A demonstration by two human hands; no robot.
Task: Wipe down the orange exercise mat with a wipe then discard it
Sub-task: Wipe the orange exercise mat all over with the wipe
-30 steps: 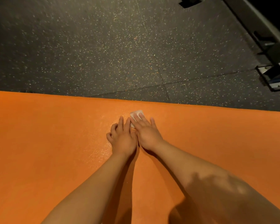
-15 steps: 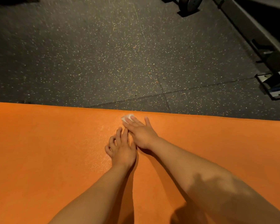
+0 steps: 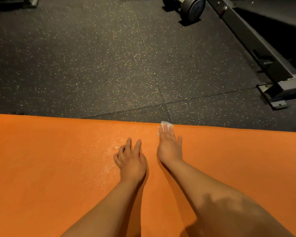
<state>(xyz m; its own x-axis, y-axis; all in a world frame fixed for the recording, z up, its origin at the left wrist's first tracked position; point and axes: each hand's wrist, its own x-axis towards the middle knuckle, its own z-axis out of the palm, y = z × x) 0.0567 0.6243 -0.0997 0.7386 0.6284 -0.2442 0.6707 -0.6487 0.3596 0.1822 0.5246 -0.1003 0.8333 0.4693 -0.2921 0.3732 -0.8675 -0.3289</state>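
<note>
At mat [image 3: 58, 168] far edge, right hand [image 3: 169, 147] pressing wipe [image 3: 166, 124], floor [image 3: 92, 65] beyond

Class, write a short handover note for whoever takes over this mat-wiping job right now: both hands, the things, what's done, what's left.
Left hand: rests on the orange mat, holding nothing.
Right hand: straight fingers press the white wipe at the mat's far edge.
Done: a wet sheen around the left hand.
Left: wipe the rest of the mat, then discard the wipe; no bin in view.
</note>
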